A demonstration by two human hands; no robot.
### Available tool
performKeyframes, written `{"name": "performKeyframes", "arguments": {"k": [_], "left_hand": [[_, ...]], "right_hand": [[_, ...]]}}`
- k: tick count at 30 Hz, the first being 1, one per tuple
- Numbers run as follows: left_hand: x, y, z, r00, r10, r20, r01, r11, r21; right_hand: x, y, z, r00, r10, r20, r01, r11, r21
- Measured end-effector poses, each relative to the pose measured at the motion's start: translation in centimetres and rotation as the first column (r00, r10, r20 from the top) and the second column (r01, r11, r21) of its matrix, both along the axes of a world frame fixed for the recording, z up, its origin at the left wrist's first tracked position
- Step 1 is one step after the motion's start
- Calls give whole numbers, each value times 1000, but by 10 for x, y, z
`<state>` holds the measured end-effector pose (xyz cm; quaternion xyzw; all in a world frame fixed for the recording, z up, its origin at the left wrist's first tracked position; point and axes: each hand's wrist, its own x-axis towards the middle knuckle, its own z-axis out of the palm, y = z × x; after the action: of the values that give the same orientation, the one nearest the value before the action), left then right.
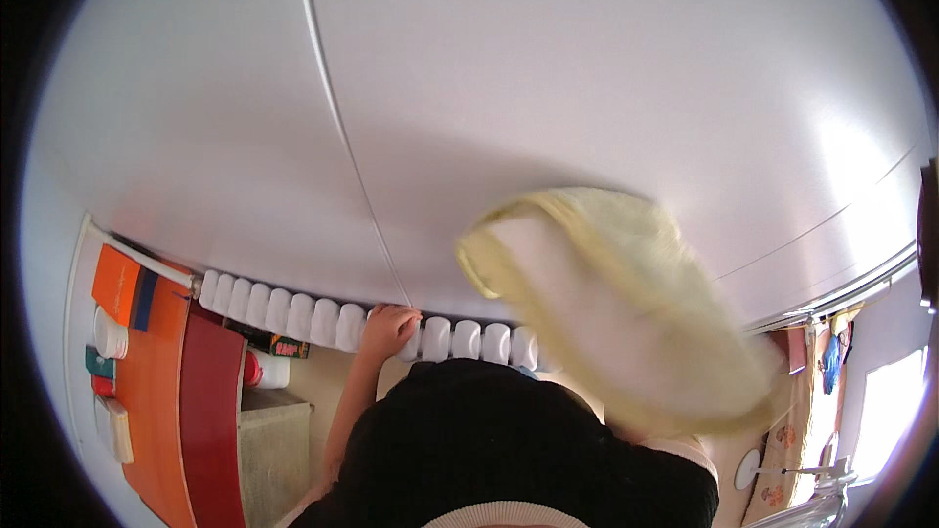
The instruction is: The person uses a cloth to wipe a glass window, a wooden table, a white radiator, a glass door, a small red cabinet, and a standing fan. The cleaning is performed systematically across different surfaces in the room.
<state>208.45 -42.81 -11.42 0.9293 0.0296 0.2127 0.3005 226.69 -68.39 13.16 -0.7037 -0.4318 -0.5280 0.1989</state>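
Note:
A pale yellow cloth (638, 235) with a whitish middle hangs in front of a smooth white wall (513, 73), blurred by motion. Behind it my right arm is mostly covered, and my right hand is hidden from view. My left hand (392, 328) touches the top of a white sectional radiator (323, 323), its fingers curled. Just above that hand, a thin pale strip (341, 117) runs up the wall. Whether the left fingers grip the radiator's edge is unclear.
On the left, an orange-topped desk (158, 389) carries an orange box (116, 282), a white tub (110, 334) and a book (117, 429). Near it are a red-lidded white container (268, 370) and a grey cabinet (275, 447). A patterned curtain (781, 447) and bright window (891, 411) lie right.

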Motion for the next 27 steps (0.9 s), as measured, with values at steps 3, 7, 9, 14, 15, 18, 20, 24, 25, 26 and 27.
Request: {"name": "performKeyframes", "arguments": {"k": [3,7,9,14,15,18,20,24,25,26,27], "left_hand": [[1,-3,11,999,-3,-46,4,1000,6],[-3,-2,10,1000,25,-6,-25,1000,5],[-2,0,4,1000,16,-7,-16,1000,2],[0,-1,2,1000,16,-20,-16,1000,-3],[1,-1,3,1000,3,-23,-3,1000,-8],[3,-1,7,1000,-1,-30,0,1000,-11],[-1,-1,13,999,-7,-47,7,1000,-7],[-3,3,13,999,-15,-49,15,1000,-15],[-3,3,13,999,-13,-53,12,1000,-20],[0,3,12,998,-33,-45,32,999,-17],[2,4,12,998,-51,-37,51,999,-13]], "right_hand": [[11,-2,-1,987,67,-144,-57,996,69],[38,-27,29,987,76,-139,-23,938,346],[38,-34,54,996,3,-87,36,896,443],[15,-16,16,994,-101,-48,109,970,218],[12,-11,5,995,-81,-61,90,982,165],[20,-11,4,989,-1,-148,33,977,211],[25,-16,10,989,4,-150,44,948,315],[21,-17,15,994,-19,-110,61,917,393],[20,-17,12,994,-22,-107,61,923,379],[20,-15,6,994,-20,-108,58,929,367],[19,-14,0,994,-14,-105,51,933,355]]}}
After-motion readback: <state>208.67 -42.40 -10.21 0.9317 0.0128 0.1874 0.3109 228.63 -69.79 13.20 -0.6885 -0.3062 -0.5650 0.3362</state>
